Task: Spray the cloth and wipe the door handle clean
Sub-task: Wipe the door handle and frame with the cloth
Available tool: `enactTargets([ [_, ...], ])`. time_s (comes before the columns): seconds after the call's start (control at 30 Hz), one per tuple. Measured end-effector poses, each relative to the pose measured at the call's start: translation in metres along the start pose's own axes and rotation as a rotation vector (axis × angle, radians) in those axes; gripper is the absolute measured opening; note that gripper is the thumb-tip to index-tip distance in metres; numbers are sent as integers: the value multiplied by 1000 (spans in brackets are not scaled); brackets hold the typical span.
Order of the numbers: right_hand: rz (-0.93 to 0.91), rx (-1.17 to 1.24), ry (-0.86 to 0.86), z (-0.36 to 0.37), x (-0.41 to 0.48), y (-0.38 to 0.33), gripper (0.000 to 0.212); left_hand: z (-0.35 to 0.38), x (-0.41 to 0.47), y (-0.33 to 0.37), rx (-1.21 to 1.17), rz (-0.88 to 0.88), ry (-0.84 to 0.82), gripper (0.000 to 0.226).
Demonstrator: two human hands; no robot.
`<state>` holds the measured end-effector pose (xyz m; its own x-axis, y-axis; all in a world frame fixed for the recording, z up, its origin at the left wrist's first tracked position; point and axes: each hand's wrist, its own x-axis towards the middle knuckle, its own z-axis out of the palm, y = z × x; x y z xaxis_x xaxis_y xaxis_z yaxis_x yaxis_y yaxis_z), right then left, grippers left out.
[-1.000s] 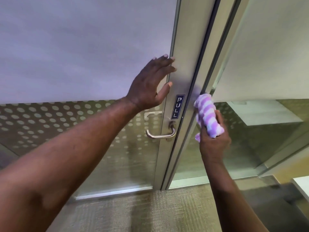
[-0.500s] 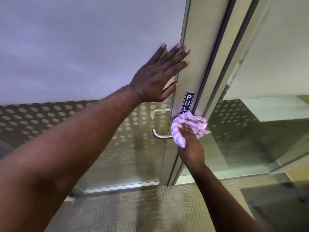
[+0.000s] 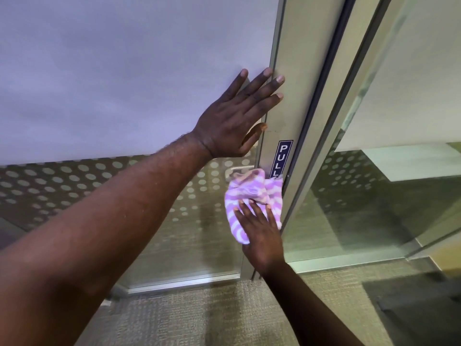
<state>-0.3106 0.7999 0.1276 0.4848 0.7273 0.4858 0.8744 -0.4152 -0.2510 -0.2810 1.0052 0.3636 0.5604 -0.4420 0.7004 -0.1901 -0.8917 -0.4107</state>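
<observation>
A purple-and-white striped cloth [image 3: 252, 196] is pressed against the glass door where the metal lever handle is. The handle itself is hidden under the cloth. My right hand [image 3: 260, 236] lies flat over the lower part of the cloth and holds it to the door, fingers pointing up. My left hand [image 3: 237, 121] rests flat against the door [image 3: 124, 83] above the handle, fingers spread, its fingertips on the metal stile. No spray bottle is in view.
A blue PULL sign [image 3: 283, 156] is on the metal stile [image 3: 299, 58] just above the cloth. Frosted film covers the upper glass, a dotted band [image 3: 62, 181] runs below it. A fixed glass panel [image 3: 374, 208] is to the right. Carpet [image 3: 199, 315] covers the floor.
My right hand brought the cloth from the right of the door frame leftward onto the handle, then spread it flat and covered the handle fully. My left hand slid slightly up the door.
</observation>
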Motion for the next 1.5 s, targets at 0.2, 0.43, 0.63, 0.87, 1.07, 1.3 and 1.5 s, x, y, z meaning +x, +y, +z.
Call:
enactTargets([
  [0.2, 238, 122, 246, -18, -8, 60, 66, 3, 0, 0, 6, 4, 19, 55],
  [0.43, 547, 551, 179, -17, 7, 50, 23, 3, 0, 0, 9, 0, 19, 55],
  [0.63, 995, 1324, 434, -16, 30, 19, 21, 3, 0, 1, 13, -11, 20, 56],
  [0.87, 1031, 1767, 372, -2, 22, 9, 36, 4, 0, 0, -6, -21, 25, 57],
  [1.07, 877, 1804, 286, -16, 25, 28, 37, 4, 0, 0, 18, -14, 13, 56],
  [1.3, 614, 324, 112, -49, 33, 50, 29, 5, 1, 2, 13, -25, 32, 57],
  [1.5, 299, -330, -174, -58, 52, 34, 57, 5, 0, 0, 6, -20, 42, 56],
])
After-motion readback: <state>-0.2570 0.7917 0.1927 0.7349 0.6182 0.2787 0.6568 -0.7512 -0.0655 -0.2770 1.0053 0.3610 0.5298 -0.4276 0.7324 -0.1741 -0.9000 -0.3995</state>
